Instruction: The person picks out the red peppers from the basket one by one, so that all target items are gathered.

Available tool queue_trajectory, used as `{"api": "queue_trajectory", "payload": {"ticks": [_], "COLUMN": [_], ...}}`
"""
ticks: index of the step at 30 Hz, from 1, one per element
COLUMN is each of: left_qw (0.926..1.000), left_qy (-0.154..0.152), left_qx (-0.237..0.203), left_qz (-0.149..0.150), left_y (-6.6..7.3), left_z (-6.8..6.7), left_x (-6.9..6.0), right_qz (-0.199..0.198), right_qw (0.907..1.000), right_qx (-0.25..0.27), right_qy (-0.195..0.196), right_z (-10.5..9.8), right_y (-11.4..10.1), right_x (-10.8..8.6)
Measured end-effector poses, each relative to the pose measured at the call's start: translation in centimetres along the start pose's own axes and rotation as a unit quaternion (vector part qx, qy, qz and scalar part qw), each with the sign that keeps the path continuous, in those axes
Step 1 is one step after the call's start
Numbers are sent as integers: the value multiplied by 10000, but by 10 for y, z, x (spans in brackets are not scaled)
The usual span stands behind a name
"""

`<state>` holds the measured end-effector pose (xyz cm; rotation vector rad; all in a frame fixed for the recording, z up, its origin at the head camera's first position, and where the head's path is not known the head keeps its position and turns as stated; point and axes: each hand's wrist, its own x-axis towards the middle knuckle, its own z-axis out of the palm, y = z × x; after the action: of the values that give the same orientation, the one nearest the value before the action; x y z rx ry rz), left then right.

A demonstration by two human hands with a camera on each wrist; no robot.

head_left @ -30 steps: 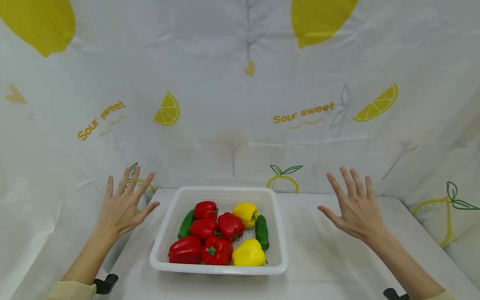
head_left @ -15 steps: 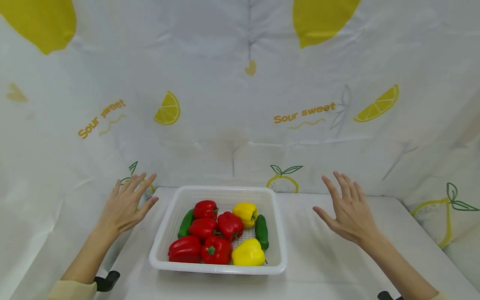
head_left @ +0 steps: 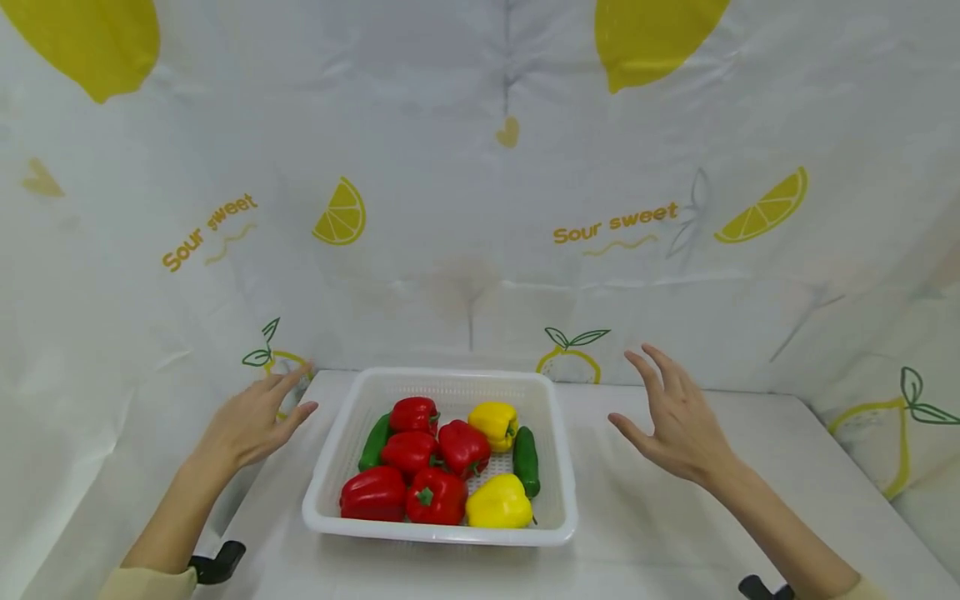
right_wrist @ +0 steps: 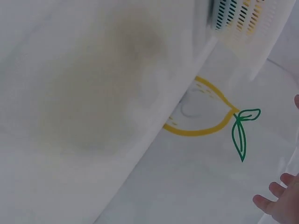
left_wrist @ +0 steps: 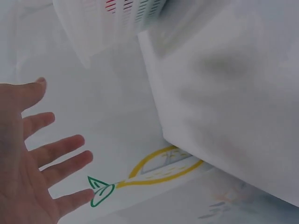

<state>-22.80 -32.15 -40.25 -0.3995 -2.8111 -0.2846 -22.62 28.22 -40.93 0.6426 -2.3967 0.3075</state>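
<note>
A white plastic basket point(head_left: 441, 533) stands on the table in the head view, holding several red peppers point(head_left: 372, 493), two yellow peppers point(head_left: 498, 502) and two green vegetables point(head_left: 526, 462). My left hand point(head_left: 251, 418) is raised to the left of the basket, fingers extended, touching nothing. To the basket's right my right hand point(head_left: 681, 423) hangs in the air, fingers slightly bent and holding nothing. In the left wrist view the left hand point(left_wrist: 35, 163) shows spread fingers. Only some fingertips and part of the right hand point(right_wrist: 282, 200) show in the right wrist view.
The white tabletop point(head_left: 660, 533) extends around the basket. A white sheet with lemon prints point(head_left: 450, 208) hangs behind it and along both sides. Black straps point(head_left: 217, 563) are on both wrists near the light yellow sleeves point(head_left: 146, 585).
My right hand has moved left toward the basket, and its fingers lean inward. The left hand's fingers have tipped lower and toward the right. The peppers and green vegetables keep their places in the basket.
</note>
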Motion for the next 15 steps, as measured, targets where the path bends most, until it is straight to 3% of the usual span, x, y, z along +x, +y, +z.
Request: {"api": "queue_trajectory", "payload": {"ticks": [4, 15], "left_qw": [9984, 9890], "left_qy": [-434, -844], "left_qx": [-323, -1207], "left_qz": [-147, -125], "left_y": [1, 7], "left_z": [2, 5], "left_x": [-4, -13], "right_qz": [29, 113], "right_qw": [9996, 9926], "right_qx": [260, 965], "right_qy": [-132, -726], "right_z": [-1, 0], "right_y": [-8, -30], "right_x": [6, 23]}}
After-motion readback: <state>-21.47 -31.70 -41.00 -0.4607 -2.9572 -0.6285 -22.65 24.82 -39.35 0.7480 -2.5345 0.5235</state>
